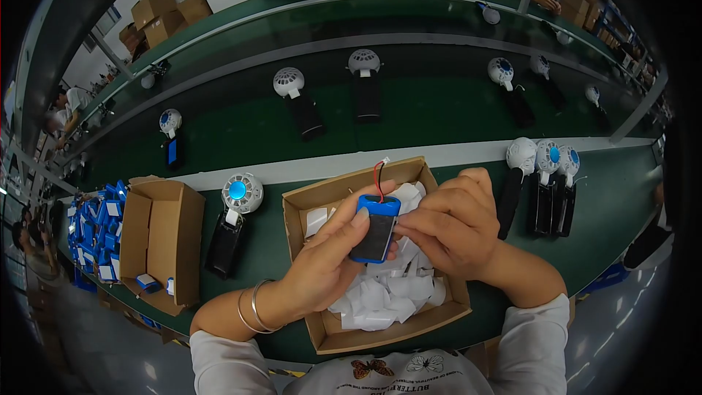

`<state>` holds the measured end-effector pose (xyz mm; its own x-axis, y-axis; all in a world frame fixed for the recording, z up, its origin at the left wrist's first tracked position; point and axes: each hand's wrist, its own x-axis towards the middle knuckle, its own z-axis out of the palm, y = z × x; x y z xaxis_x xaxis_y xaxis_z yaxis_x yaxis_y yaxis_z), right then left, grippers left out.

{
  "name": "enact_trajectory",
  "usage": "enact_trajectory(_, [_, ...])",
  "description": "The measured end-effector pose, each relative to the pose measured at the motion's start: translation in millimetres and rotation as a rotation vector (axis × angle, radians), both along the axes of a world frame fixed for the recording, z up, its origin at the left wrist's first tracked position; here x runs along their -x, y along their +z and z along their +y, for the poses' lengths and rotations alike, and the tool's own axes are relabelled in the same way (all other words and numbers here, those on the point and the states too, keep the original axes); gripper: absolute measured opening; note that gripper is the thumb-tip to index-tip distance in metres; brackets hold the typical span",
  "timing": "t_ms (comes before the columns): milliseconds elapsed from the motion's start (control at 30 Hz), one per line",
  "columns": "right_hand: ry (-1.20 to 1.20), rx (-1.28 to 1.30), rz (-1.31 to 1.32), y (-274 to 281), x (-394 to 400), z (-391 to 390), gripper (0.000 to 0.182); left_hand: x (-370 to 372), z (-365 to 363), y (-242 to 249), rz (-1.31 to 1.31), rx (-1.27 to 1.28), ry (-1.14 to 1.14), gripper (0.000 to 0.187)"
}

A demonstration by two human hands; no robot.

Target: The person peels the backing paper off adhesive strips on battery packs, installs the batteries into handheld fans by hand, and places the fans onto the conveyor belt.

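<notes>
Pack leads exposed above a two-handed hold

We had the blue battery pack [376, 230] over the carton [387, 336] of white paper pieces [380, 303], dark face up toward us, red and black leads [378, 181] sticking out of the top end to a small white connector [386, 162].

Left hand [329, 256]: fingers clamped on the pack, thumb across the front near the upper corner. Right hand [461, 227]: fingers bunched together against the opposite edge; we couldn't tell whether they pinched the pack or something thin.

Main risk, our read: leads. They stood free, so a brush from the right knuckles could have bent or strained them at the exit. Second: the left thumb covered little of the face, so a hard sideways pull on the edge could have twisted the pack loose. It would likely have dropped onto the loose paper, which could have hidden it or snagged the connector.
</notes>
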<state>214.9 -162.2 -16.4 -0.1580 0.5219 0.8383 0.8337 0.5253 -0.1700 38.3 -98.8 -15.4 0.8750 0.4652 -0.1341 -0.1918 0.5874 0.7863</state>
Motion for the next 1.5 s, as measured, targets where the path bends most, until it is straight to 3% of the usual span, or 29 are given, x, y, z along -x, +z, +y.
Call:
enact_trajectory(500, [0.06,0.103,-0.005,-10,-9,2,0.019,-13,-5,-4,0.02,0.086,0.005,0.045])
enact_trajectory(567, [0.122,0.13,-0.105,-10,-8,-3,0.018,-14,-4,-3,0.031,0.117,0.026,0.044])
enact_trajectory(633, [0.178,0.145,-0.195,-19,3,-12,0.016,-12,7,-3,0.011,0.082,0.208,0.043])
enact_trajectory(733, [0.27,0.275,-0.331,-23,5,-13,0.017,-13,17,-2,-0.033,-0.004,0.225,0.043])
enact_trajectory(833, [0.303,0.352,-0.126,-24,-3,-6,0.02,-14,16,-3,-0.028,0.001,0.183,0.043])
enact_trajectory(900, [0.196,0.216,0.142,-12,-11,-1,0.022,-17,12,-3,-0.012,0.023,0.147,0.043])
enact_trajectory(1033, [0.148,0.216,0.155,-10,-19,1,0.022,-22,-1,-5,0.032,0.023,0.081,0.043])
enact_trajectory(1233, [0.347,0.196,-0.077,-19,-14,-14,0.017,-31,6,-7,0.028,0.059,0.191,0.042])
enact_trajectory(1333, [0.485,0.406,-0.254,-24,-13,-16,0.016,-29,22,-7,-0.004,0.008,0.272,0.041])
enact_trajectory(1433, [0.422,0.465,-0.271,-28,-17,-14,0.022,-29,23,-9,-0.001,-0.03,0.282,0.041])
enact_trajectory(1500, [0.394,0.665,-0.315,-25,-24,-16,0.021,-29,20,-10,0.046,-0.162,0.244,0.043])
